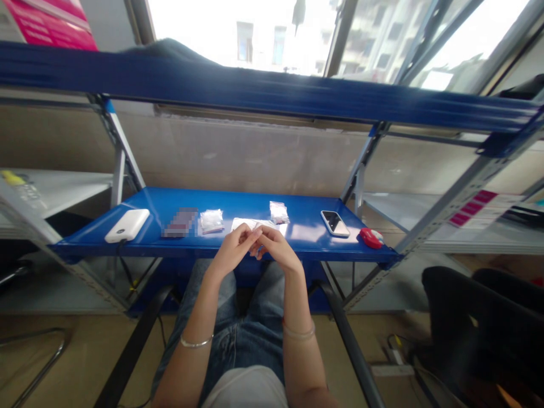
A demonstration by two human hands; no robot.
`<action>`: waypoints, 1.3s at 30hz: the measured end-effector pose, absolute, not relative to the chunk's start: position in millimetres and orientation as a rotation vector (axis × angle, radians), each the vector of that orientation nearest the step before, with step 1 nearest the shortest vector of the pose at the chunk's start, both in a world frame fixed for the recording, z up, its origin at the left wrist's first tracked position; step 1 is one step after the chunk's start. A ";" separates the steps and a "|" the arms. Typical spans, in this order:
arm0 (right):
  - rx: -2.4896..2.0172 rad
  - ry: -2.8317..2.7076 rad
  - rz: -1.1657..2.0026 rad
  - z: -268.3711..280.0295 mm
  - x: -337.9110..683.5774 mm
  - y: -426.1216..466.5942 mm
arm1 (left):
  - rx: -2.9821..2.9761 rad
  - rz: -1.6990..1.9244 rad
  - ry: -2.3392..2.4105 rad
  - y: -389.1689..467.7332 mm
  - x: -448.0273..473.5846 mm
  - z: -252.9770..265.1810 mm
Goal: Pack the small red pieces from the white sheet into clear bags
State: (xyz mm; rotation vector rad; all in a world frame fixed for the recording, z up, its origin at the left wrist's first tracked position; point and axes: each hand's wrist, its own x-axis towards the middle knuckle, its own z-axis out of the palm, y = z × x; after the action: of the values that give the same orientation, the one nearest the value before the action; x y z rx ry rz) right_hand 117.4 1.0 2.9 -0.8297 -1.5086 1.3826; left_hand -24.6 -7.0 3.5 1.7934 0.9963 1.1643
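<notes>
My left hand (236, 245) and my right hand (274, 243) meet at the front edge of the blue shelf table (306, 242). Their fingertips are pressed together and bent inward. Whatever lies between them, if anything, is too small or hidden to make out. Just behind the fingers is a white sheet (280, 228), partly covered by my hands. A small clear bag with white contents (211, 220) rests left of the sheet. Another such bag (279, 212) lies at the sheet's back right edge.
On the left are a white power bank (127, 225) with a black cable and a blurred dark rectangle (180, 222). A phone (335, 223) and a red-and-white object (371, 238) sit on the right. A blue upper beam (272, 90) crosses above. Chair armrests (346, 340) flank my legs.
</notes>
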 end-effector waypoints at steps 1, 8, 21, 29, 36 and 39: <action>-0.835 -1.518 1.376 3.1 117.1 0.8 | 1.789 1.153 0.981 -7.3 -24.4 3.7; -0.831 -1.471 1.379 2.3 116.7 2.9 | 1.838 1.145 0.957 -3.3 -25.1 4.2; -1.004 -1.574 0.910 -13.4 105.8 13.7 | 2.039 1.247 1.447 0.1 -17.7 -4.8; -1.402 -1.708 0.507 -8.6 97.2 7.8 | 2.125 1.179 1.797 3.4 -21.4 -10.1; -1.457 -1.584 0.484 -5.3 91.5 3.3 | 2.073 1.310 1.916 7.2 -32.4 -11.6; -1.440 -1.552 0.510 -5.3 89.5 2.9 | 2.019 1.403 1.868 6.9 -34.0 -9.4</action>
State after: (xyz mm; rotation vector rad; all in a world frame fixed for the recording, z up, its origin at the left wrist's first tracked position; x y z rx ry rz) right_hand 89.5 2.9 -5.3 -1.4403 -1.5516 0.5096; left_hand -34.0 6.9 -9.4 2.0188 1.8679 1.4034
